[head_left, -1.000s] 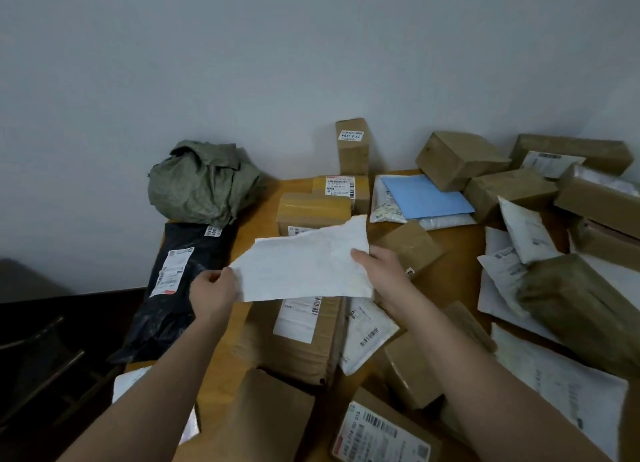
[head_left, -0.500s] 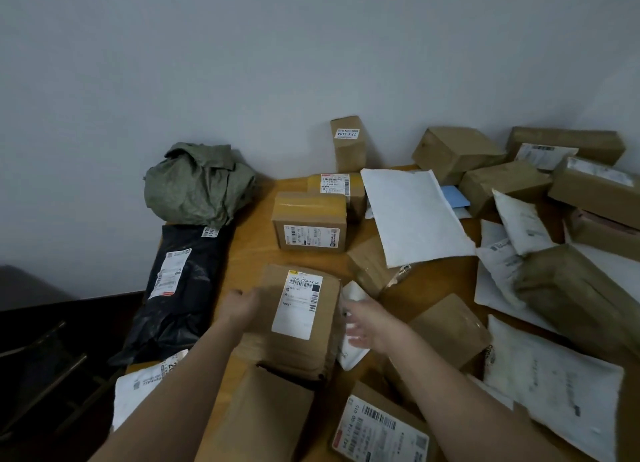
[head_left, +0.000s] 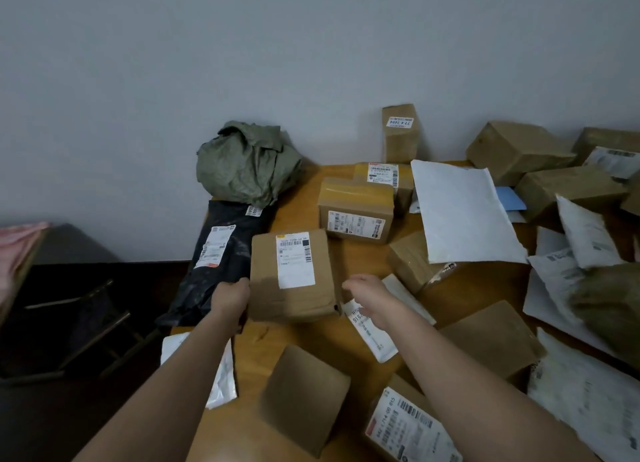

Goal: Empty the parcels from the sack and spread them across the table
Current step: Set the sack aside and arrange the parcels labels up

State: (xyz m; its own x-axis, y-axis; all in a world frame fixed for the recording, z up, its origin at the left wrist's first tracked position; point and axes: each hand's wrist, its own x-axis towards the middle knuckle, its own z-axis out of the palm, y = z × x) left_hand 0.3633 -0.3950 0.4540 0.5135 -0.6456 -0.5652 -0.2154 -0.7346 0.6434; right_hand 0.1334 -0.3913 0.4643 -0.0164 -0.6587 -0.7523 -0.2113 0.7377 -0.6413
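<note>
Brown cardboard, centre of frame: labelled box gripped at its left edge by the left hand, fingers curled round the side. Right hand just right of the box, fingers loosely bent, holding nothing, close to the box's right edge but contact impossible to confirm. Green sack crumpled and slack at upper centre-left, against the wall, apparently emptied. Parcels already strewn over the wooden table, thick on the right side of frame.

Risks from here, as a judgement. One-sided hold on the box: tipping or twisting likely if lifted before the right hand closes in. Black poly bag directly left of the box, hanging over the table's left edge; any nudge leftward could send it sliding to the floor. White mailer at lower left also overhanging the edge, same danger from a brushing forearm. Small white mailer under the right wrist, liable to be dragged along. Large white envelope at upper right overlapping other parcels, so spreading not yet finished there.
</note>
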